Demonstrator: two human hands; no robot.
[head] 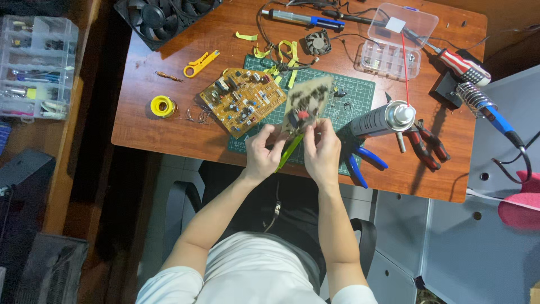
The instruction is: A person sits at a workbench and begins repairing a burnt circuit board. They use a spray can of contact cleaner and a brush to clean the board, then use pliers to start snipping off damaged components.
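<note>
Both hands frame centre: left hand (262,151) pinching board (306,104) edge, right hand (322,147) fingers closed on green tool (289,151) under it. Board tilted over mat (349,90), grip looks iffy, could slip onto second board (243,101) left of it.

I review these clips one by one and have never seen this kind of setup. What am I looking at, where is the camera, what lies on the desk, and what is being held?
There is no machine here: a person works with two bare hands, filmed by one camera worn on the head, looking down. The left hand and right hand together hold up a pale circuit board, with a yellow-green tool between them; which hand holds the tool is unclear. On the wooden desk lie a green cutting mat, a second, orange-brown circuit board, a spray can, pliers, a small fan, a clear parts box and a yellow solder reel.
</note>
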